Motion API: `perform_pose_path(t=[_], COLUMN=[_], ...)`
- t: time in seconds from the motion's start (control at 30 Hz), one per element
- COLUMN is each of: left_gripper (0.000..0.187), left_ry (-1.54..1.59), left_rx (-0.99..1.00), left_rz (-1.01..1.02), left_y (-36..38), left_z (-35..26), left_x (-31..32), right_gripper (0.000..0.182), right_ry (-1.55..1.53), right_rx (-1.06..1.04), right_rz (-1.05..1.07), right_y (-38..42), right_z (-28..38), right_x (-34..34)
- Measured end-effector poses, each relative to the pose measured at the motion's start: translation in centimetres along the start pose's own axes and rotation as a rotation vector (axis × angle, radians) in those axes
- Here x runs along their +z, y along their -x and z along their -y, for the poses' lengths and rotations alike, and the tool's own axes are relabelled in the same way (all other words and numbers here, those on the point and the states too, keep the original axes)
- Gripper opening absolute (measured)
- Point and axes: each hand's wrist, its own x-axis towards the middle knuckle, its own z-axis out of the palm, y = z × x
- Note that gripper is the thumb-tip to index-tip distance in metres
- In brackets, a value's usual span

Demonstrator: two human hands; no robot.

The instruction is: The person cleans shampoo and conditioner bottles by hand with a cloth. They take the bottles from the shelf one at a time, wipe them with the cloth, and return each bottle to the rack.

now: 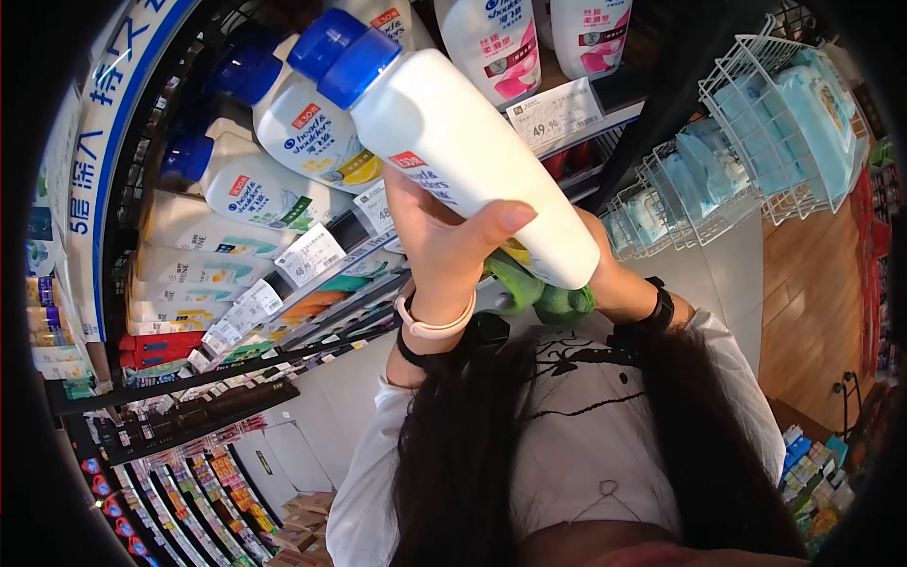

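A large white shampoo bottle (pixel 472 156) with a blue cap and a red label patch is tilted, cap toward the upper left, in front of the shelf. My left hand (pixel 439 231), with a pale band at the wrist, is wrapped round it, thumb across its front. Behind the bottle's lower end is my right hand (pixel 600 250), a dark band on that wrist; its fingers are hidden. A green, cloth-like item (pixel 529 288) hangs below the bottle between my hands.
Similar blue-capped bottles (pixel 312 132) line the shelf at the left. Pink-labelled bottles (pixel 491 52) stand at the top, above a price tag (pixel 555 115). Wire baskets (pixel 784 113) with pale blue packs hang at the right. Wooden flooring (pixel 803 283) shows beyond.
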Motion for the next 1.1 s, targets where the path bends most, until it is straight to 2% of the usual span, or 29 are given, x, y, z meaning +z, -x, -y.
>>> perform_pose_path(t=[0.1,0.2,0.3,0.33,0.37,0.4,0.5,0.6,0.63,0.73,0.87,0.9,1.03,1.1], left_gripper=[0.080,0.085,0.083,0.082,0.081,0.080,0.078,0.097,0.082,0.084,0.086,0.088,0.086,0.085], left_ry=[0.059,0.015,-0.150,-0.199,-0.248,-0.299,-0.473,-0.722,-0.736,-0.719,-0.924,-1.116,-1.258,-1.317], left_rx=[0.004,-0.011,0.151,0.243,0.332,0.419,0.774,0.816,0.962,0.851,0.800,0.766,0.942,0.941], left_rz=[-0.036,0.011,-0.110,-0.172,-0.234,-0.295,-0.359,-0.364,-0.361,-0.348,-0.293,-0.304,-0.240,-0.238], left_y=[0.2,0.2,0.8,0.6,0.3,0.1,-2.8,-4.9,-5.4,-5.9,-6.3,-6.2,-7.3,-7.5], left_z=[0.7,0.0,-0.8,-0.8,-0.8,-0.8,-1.1,-0.7,-0.1,0.8,1.7,1.6,2.4,2.2], left_x=[0.1,-0.5,0.2,0.0,-0.4,-0.7,-0.3,-0.9,-0.5,-0.2,-0.6,-0.7,-1.0,-0.7], right_gripper=[0.030,0.031,0.031,0.031,0.037,0.033,0.030,0.030,0.030,0.030,0.030,0.030,0.031,0.033], right_ry=[-0.077,0.093,0.008,-0.044,-0.027,-0.006,-0.188,-0.178,-0.209,-0.248,-0.344,-0.318,-0.350,-0.422], right_rx=[0.175,0.189,0.257,0.271,0.244,0.276,0.375,0.352,0.343,0.324,0.296,0.308,0.277,0.263], right_rz=[0.027,0.175,0.085,0.062,0.135,0.144,0.056,-0.012,-0.073,-0.184,-0.184,-0.308,-0.266,-0.223], right_y=[-0.6,-1.1,-1.2,-1.3,-1.4,-2.0,-1.9,-1.6,-1.5,-1.2,-0.9,-1.0,-1.1,-1.1], right_z=[-0.9,-0.9,0.0,0.2,0.2,0.3,2.1,2.8,2.5,2.9,3.7,4.0,3.5,3.2], right_x=[-1.6,-1.9,-0.9,-0.9,-1.7,-2.6,-2.8,-3.0,-3.0,-3.9,-5.6,-5.2,-6.2,-6.6])
